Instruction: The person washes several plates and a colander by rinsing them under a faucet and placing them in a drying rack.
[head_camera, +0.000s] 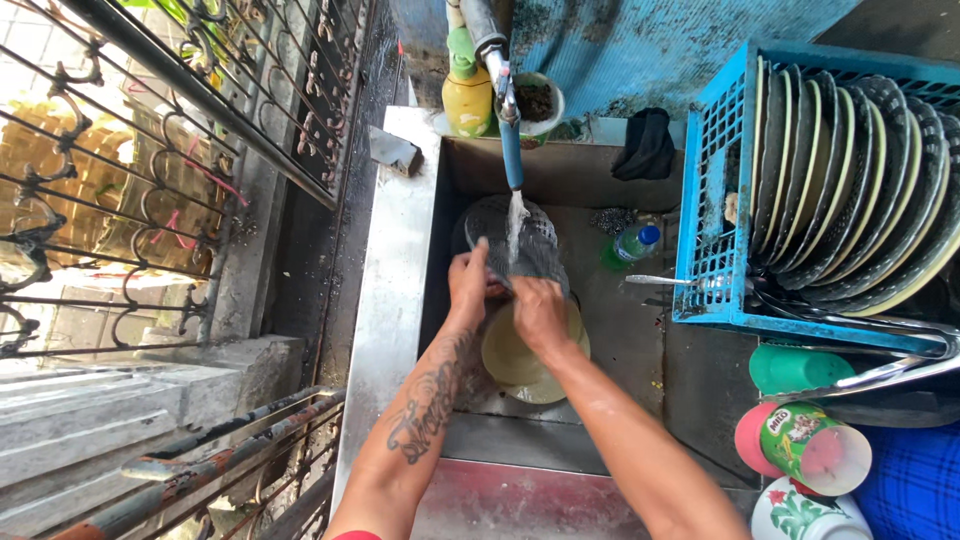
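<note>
My left hand (467, 283) and my right hand (538, 312) both grip a dark patterned plate (533, 236) inside a steel sink (640, 335). Water pours onto the plate from a tap with a blue hose end (511, 150). Under my hands lie stacked cream-yellow plates (512, 360). My left forearm has a dark tattoo.
A blue plastic rack (712, 200) full of upright dark-rimmed plates stands on the right. Below it sit a green cup (795, 368) and a pink and green cup (805, 445). A yellow soap bottle (467, 98), a small green bottle (628, 246) and a black cloth (646, 145) are near the sink. An iron window grille (150, 150) fills the left.
</note>
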